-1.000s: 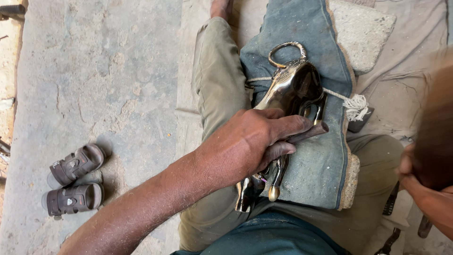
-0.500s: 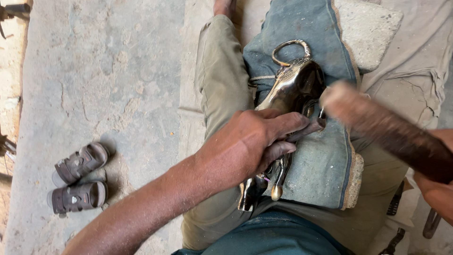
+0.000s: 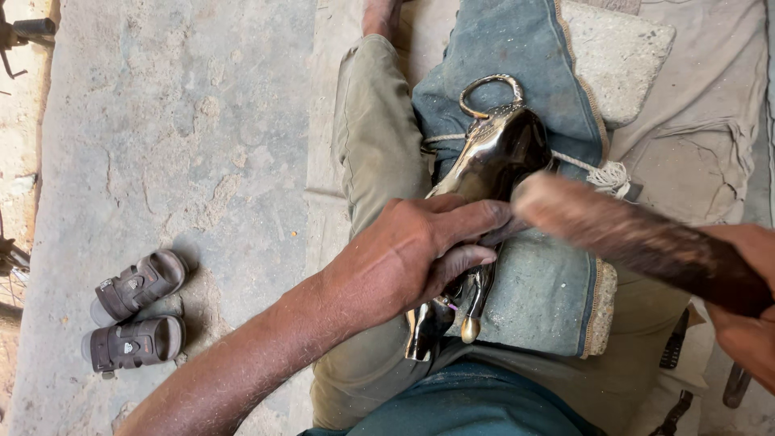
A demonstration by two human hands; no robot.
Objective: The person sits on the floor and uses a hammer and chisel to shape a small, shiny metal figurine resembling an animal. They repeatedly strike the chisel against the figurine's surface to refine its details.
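A shiny dark metal figure [image 3: 492,157] with a ring-shaped loop at its far end lies on a blue cloth pad [image 3: 541,274] across my lap. My left hand [image 3: 412,250] presses down on the figure's middle, fingers wrapped over it. My right hand [image 3: 747,311], at the right edge, grips a thick wooden tool [image 3: 630,238]. The tool's pale rounded end hangs blurred just right of the figure, near my left fingertips. Thin brass-tipped legs of the figure [image 3: 472,311] stick out below my left hand.
A pair of small brown sandals [image 3: 133,315] sits on the concrete floor at the left. A knotted white cord [image 3: 609,173] lies beside the figure. A grey stone block [image 3: 617,56] rests at the upper right on beige cloth. Dark hand tools [image 3: 674,351] lie by my right thigh.
My right hand has brought the wooden tool in from the right edge, and its end has dropped lower and further left toward the figure. My left hand has stayed in place.
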